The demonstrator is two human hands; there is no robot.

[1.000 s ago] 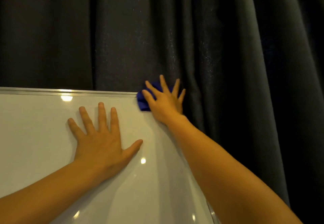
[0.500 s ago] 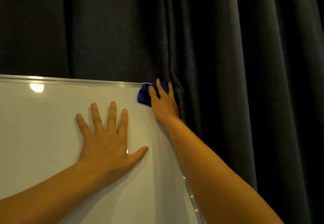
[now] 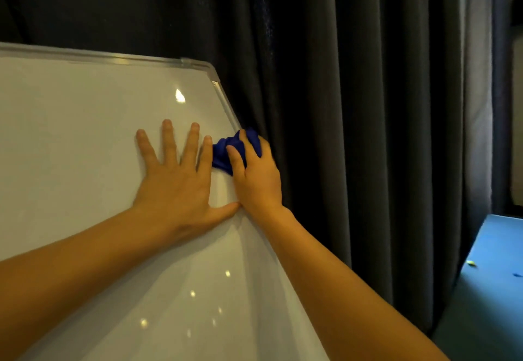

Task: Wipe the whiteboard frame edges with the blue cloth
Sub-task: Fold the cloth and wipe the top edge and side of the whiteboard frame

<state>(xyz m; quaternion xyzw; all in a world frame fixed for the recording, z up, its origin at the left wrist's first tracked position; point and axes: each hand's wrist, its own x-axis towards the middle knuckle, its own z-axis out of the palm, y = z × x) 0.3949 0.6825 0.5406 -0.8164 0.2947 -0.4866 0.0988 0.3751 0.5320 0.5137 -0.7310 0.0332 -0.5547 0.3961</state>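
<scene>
The right hand (image 3: 259, 174) grips the bunched blue cloth (image 3: 230, 150) against the whiteboard's (image 3: 85, 140) right frame edge (image 3: 226, 106), below the top right corner. The left hand (image 3: 177, 174) lies flat and open on the glossy board. Soft cloth may slip off the narrow ribbed metal; the curtain (image 3: 353, 106) could snag.

Cloth (image 3: 226, 152) under my right hand (image 3: 259, 179): deep blue. Board (image 3: 85, 134) white, glossy (pale light spots), frame (image 3: 119, 60) silver. Curtain (image 3: 353, 106) dark grey, plain. Floor (image 3: 486, 290) blue.
</scene>
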